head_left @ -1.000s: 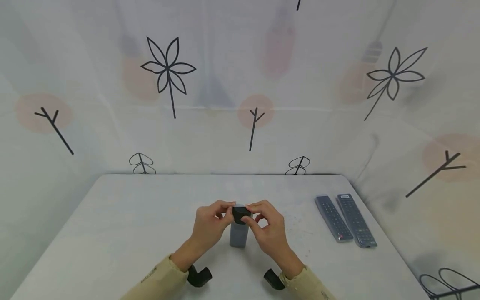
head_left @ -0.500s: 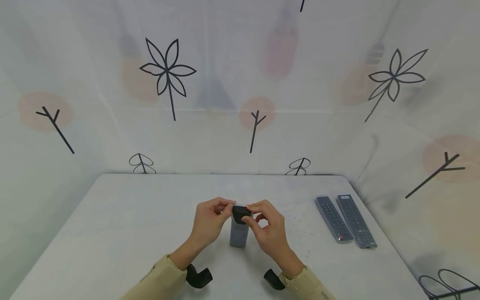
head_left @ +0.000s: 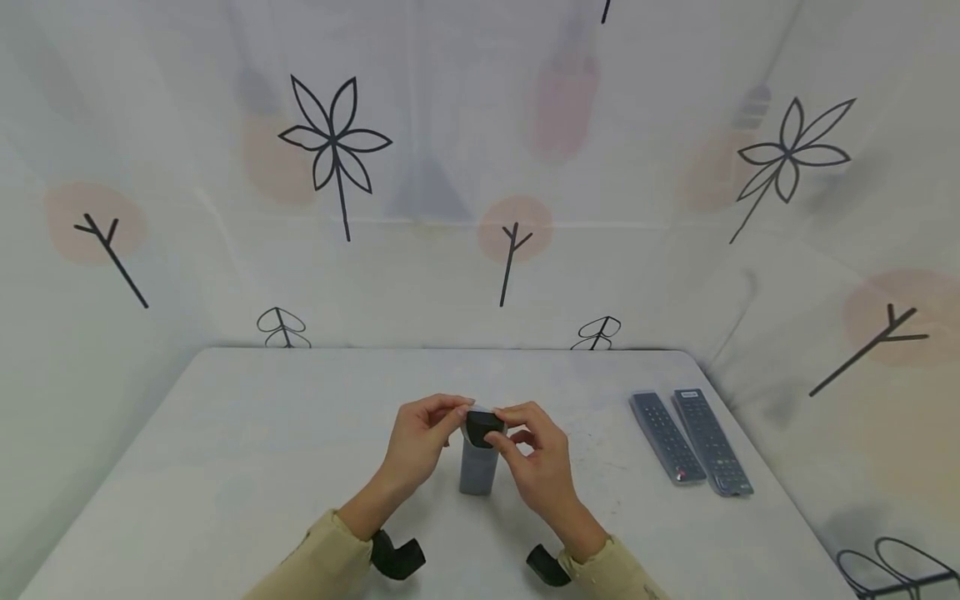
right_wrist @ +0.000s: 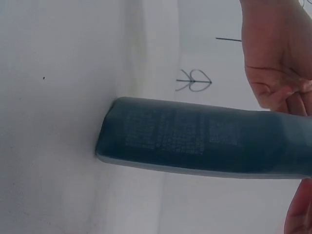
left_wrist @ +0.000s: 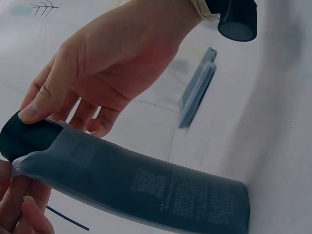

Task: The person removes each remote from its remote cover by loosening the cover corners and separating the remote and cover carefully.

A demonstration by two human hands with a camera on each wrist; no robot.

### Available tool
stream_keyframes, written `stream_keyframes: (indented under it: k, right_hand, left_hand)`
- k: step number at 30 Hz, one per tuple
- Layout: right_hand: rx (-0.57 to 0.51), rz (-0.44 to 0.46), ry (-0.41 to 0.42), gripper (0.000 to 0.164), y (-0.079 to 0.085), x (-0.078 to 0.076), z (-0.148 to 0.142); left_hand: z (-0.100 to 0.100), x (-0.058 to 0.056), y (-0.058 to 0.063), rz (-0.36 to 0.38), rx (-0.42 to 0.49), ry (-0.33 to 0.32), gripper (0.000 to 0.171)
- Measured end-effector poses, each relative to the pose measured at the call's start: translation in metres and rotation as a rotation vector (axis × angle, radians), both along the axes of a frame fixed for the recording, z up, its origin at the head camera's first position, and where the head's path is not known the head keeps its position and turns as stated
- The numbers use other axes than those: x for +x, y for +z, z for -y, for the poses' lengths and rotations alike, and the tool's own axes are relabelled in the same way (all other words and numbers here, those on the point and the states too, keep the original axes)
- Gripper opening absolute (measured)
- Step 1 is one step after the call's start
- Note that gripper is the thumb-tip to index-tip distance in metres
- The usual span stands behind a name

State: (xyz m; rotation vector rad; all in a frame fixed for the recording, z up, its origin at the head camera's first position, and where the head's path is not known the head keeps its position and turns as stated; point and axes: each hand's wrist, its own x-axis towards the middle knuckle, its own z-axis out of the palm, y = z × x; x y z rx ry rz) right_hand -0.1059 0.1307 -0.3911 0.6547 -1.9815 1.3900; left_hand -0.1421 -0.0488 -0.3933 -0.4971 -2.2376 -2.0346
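Note:
A dark remote control [head_left: 483,427] stands on end on the table, mostly inside a translucent sleeve [head_left: 477,471]. Its black top end sticks out of the sleeve's mouth, and printed text and a code show through the sleeve in the left wrist view. My left hand [head_left: 417,435] pinches the sleeve's rim at the left of that end; its fingers also show at the lower left of the left wrist view. With thumb and forefinger, my right hand [head_left: 542,457] grips the black end from the right, the thumb [left_wrist: 30,113] lying on its corner.
Two more remote controls, a shorter one [head_left: 667,437] and a longer one [head_left: 712,442], lie side by side on the right of the white table [head_left: 262,467]. A patterned cloth [head_left: 420,275] hangs behind the table. Black wrist cameras [head_left: 397,557] sit below both hands.
My left hand has shifted slightly at the sleeve's rim, and a little more of the pale rim shows around the black end. My right hand stays nearly in place.

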Motion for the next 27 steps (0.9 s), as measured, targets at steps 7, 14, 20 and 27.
stream_keyframes:
  k: [7, 14, 20, 27]
  right_hand:
    - [0.011, 0.099, 0.01, 0.032, 0.009, 0.006, -0.001]
    - [-0.017, 0.163, 0.035, 0.033, -0.007, -0.001, -0.006]
    - [0.004, 0.249, -0.004, 0.046, -0.007, -0.001, -0.007]
    - [-0.084, 0.307, 0.038, 0.037, -0.007, -0.001, -0.005]
  left_hand:
    - [0.0, 0.002, -0.001, 0.043, 0.031, -0.018, 0.017]
    - [-0.001, 0.004, -0.004, 0.05, 0.047, 0.009, 0.011]
    - [0.005, 0.004, -0.006, 0.026, 0.039, -0.01, 0.011]
    - [0.012, 0.005, -0.008, -0.008, 0.033, -0.089, 0.019]
